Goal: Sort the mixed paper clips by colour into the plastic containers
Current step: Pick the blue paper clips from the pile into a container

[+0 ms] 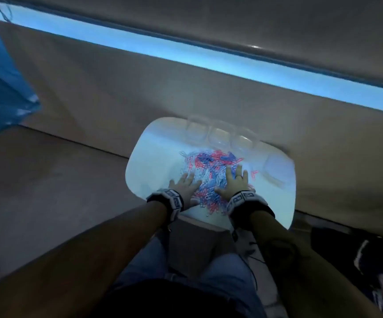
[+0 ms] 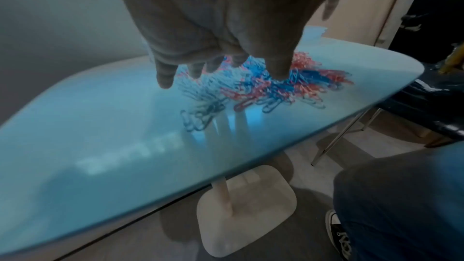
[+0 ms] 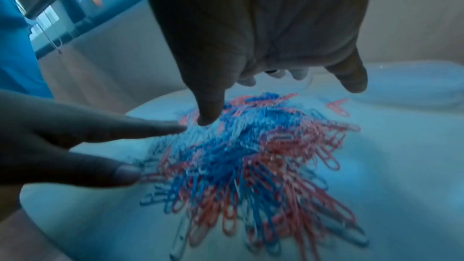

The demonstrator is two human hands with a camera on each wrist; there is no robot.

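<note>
paper clips [image 1: 209, 171]: one mixed heap of blue, red and pale clips, mid-counter, unsorted
plastic containers [image 1: 220, 136]: clear, in a row just beyond the heap, seemingly empty
progress: barely begun, by my reading; all sorting is left
left hand [image 1: 184, 183]: grip apart, fingers spread flat on the heap
right hand [image 1: 234, 180]: grip apart, flat on the heap
counter [image 1: 153, 157]: white, glossy
writing: none legible; wristband markings blurred

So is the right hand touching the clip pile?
Touching. In the right wrist view the right hand spreads open over the clip pile, its thumb tip pressed into the clips; the head view shows it flat on the pile.
</note>
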